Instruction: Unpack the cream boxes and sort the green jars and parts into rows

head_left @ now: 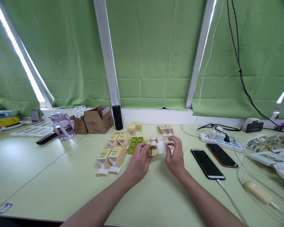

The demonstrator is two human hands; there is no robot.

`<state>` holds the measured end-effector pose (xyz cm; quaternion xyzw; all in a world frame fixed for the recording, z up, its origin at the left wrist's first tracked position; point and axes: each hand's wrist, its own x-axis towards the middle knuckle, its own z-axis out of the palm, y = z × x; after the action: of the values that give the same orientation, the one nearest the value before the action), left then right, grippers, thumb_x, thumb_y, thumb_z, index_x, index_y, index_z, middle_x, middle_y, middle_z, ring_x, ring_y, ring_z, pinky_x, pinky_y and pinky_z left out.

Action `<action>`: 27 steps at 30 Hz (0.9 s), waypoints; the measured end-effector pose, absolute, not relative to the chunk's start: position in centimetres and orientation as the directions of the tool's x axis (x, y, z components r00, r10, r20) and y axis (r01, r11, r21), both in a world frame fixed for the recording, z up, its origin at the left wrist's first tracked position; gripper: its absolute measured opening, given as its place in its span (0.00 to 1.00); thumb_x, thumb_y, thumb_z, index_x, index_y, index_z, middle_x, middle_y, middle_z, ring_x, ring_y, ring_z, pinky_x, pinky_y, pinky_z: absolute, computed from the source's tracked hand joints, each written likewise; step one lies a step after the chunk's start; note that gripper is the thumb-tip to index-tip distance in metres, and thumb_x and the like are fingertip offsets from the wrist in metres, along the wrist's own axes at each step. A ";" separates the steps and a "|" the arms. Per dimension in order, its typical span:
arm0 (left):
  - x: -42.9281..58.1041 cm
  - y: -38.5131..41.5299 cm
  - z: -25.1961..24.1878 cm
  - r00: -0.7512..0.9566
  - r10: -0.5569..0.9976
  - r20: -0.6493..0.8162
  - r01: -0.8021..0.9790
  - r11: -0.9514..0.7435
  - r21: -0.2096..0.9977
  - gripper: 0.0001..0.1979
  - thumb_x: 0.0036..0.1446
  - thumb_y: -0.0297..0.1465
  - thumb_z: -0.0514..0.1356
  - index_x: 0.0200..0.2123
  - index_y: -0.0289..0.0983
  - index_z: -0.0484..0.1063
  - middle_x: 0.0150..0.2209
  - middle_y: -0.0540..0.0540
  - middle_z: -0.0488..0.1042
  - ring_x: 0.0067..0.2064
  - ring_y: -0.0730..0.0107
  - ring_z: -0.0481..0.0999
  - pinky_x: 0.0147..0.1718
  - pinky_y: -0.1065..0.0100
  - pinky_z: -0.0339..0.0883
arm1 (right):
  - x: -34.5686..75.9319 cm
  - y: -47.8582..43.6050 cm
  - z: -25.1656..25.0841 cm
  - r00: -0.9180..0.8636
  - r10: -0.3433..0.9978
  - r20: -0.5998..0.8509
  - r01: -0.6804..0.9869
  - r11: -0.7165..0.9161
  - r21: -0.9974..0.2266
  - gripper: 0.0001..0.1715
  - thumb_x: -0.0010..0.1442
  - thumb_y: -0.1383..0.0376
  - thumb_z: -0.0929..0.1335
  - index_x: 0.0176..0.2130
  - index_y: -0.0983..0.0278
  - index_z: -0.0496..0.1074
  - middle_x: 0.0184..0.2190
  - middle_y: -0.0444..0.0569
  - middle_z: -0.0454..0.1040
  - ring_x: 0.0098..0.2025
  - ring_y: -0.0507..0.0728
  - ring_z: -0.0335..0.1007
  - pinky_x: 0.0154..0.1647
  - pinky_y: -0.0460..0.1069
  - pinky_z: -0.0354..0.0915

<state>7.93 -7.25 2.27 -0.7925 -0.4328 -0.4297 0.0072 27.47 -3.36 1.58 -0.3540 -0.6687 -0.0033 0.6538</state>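
My left hand (139, 159) grips a small tan cardboard box (153, 152) around its body, just above the table. The box's white inner flap (161, 147) stands out to the right, and my right hand (176, 156) pinches it between thumb and fingers. Something green shows at the box's opening. Behind my left hand sit several small green square containers (133, 143). Several tan boxes with green labels (118, 154) lie to the left with their flaps out. Small whitish pieces (155, 138) are partly hidden behind the held box.
Two closed tan boxes (135, 126) and a pair of open ones (165, 129) stand farther back. Two phones (208, 164), a power strip (221, 141) and cables lie on the right. A purple jug (62, 126), brown carton (98, 119) and black cylinder (117, 117) stand back left.
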 end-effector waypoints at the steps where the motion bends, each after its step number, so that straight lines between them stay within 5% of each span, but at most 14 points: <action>1: 7.9 -7.2 2.2 0.257 0.682 0.685 0.693 -0.624 0.361 0.24 0.63 0.24 0.58 0.61 0.41 0.62 0.56 0.36 0.66 0.58 0.53 0.70 0.56 0.49 0.71 | 27.7 -3.2 1.6 0.071 0.423 0.904 0.504 0.767 -0.398 0.18 0.68 0.70 0.62 0.56 0.60 0.65 0.53 0.58 0.69 0.57 0.63 0.68 0.49 0.61 0.75; 5: 7.8 -7.2 1.9 0.273 0.681 0.680 0.694 -0.629 0.352 0.30 0.63 0.24 0.58 0.67 0.42 0.57 0.57 0.36 0.66 0.59 0.52 0.70 0.56 0.48 0.71 | 28.1 -3.0 1.2 -0.167 0.279 0.946 0.506 0.848 -0.161 0.27 0.63 0.77 0.59 0.55 0.58 0.69 0.50 0.56 0.75 0.55 0.62 0.73 0.55 0.64 0.74; 8: 7.8 -7.2 1.7 0.277 0.689 0.670 0.697 -0.624 0.353 0.32 0.63 0.24 0.58 0.68 0.41 0.56 0.59 0.35 0.65 0.61 0.51 0.69 0.58 0.47 0.70 | 28.0 -3.2 0.9 -0.276 0.257 0.926 0.480 0.872 -0.099 0.30 0.61 0.78 0.57 0.55 0.57 0.71 0.48 0.54 0.78 0.51 0.62 0.77 0.52 0.64 0.75; 16: 7.9 -7.3 1.7 0.263 0.698 0.667 0.696 -0.616 0.370 0.33 0.61 0.22 0.58 0.68 0.41 0.56 0.58 0.36 0.66 0.61 0.51 0.70 0.58 0.47 0.71 | 27.6 -3.9 1.5 -0.292 0.430 0.854 0.512 0.824 -0.240 0.23 0.62 0.77 0.59 0.53 0.59 0.68 0.41 0.53 0.78 0.42 0.62 0.74 0.41 0.58 0.71; 27: 7.8 -7.1 1.7 0.205 0.730 0.652 0.683 -0.583 0.439 0.32 0.61 0.21 0.57 0.67 0.41 0.57 0.59 0.37 0.65 0.62 0.53 0.68 0.62 0.48 0.68 | 27.2 -4.6 1.8 -0.313 0.490 0.814 0.450 0.831 -0.327 0.15 0.66 0.74 0.58 0.46 0.60 0.66 0.33 0.49 0.70 0.37 0.60 0.66 0.37 0.54 0.64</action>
<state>7.82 -7.08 1.71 -0.7757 -0.4556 -0.4358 -0.0270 27.21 -4.58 1.81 -0.2899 -0.8101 0.0195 0.5092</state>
